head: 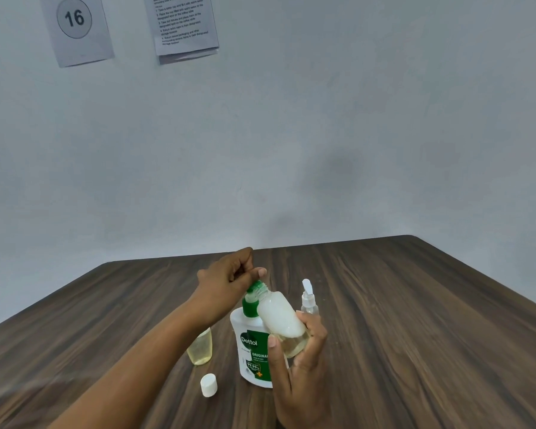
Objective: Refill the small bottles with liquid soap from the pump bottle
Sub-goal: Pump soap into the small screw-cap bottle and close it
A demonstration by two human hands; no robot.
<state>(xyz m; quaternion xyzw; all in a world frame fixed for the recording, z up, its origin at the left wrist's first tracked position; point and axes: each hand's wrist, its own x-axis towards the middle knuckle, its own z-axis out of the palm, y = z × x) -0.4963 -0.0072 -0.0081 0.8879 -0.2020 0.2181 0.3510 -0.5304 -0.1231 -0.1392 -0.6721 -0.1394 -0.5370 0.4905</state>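
Note:
A white pump bottle [250,351] with a green label and green pump head [252,297] stands on the wooden table. My left hand [229,281] rests on top of the pump head with curled fingers. My right hand [297,366] grips a small clear bottle [280,317], tilted so its open threaded neck lies at the pump's nozzle; pale liquid sits in its bottom. Another small bottle [200,348] with yellowish liquid stands left of the pump bottle, partly hidden by my left forearm. A white cap [208,384] stands on the table in front of it.
A small clear spray bottle [308,298] with a white nozzle stands just behind my right hand. The brown wooden table [415,335] meets a pale wall at its far edge. Two paper sheets [75,29] hang on the wall at upper left.

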